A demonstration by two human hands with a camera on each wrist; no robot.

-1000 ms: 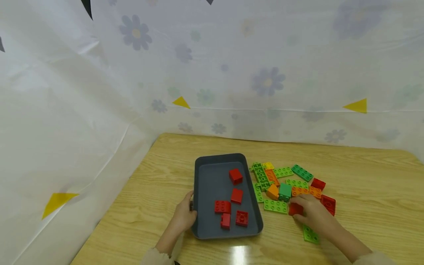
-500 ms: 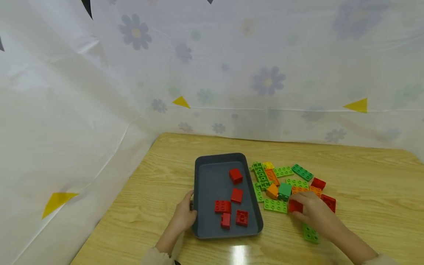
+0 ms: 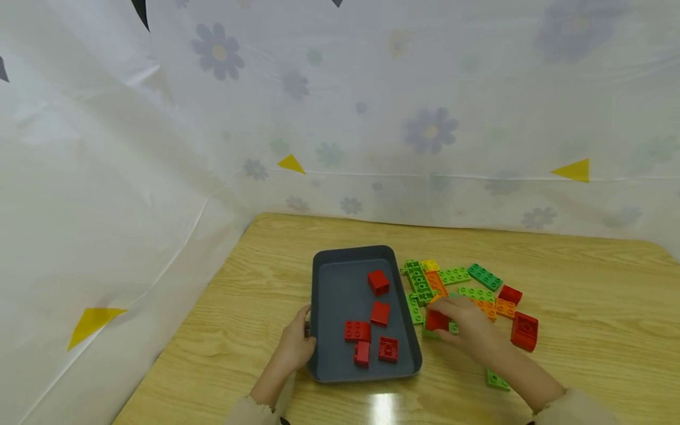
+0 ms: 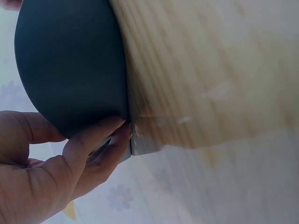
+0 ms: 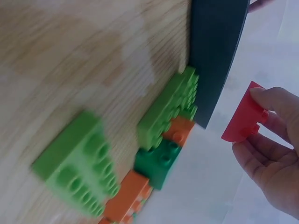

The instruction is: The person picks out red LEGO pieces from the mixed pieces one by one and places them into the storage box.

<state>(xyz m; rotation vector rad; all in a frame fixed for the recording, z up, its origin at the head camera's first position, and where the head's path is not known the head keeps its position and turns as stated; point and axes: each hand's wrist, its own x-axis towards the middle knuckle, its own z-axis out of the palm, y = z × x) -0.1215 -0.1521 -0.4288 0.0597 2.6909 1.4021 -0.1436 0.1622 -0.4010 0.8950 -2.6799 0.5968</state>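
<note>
My right hand (image 3: 470, 330) pinches a red toy brick (image 5: 244, 114) between thumb and fingers, above the loose bricks and right of the tray. In the right wrist view its studs face the palm and it is clear of the table. My left hand (image 3: 297, 342) grips the left side of a dark grey tray (image 3: 329, 373), fingers curled at its edge near a handle-like part; the left wrist view shows the thumb and fingers around that wall (image 4: 74, 70). Inside the tray lie several red bricks (image 3: 378, 283), all toward its right and front.
Loose green, orange and yellow bricks (image 3: 419, 282) spread right of the tray. Two more red bricks (image 3: 525, 331) lie at the pile's right side, one farther back. A lone light green brick (image 3: 497, 379) sits near my right forearm. A patterned sheet (image 3: 425, 200) hangs behind the wooden table (image 3: 255, 295).
My right hand has lifted a red brick from the pile and moved left toward the tray. A red brick at the right has shifted slightly. My left hand and the tray stay put.
</note>
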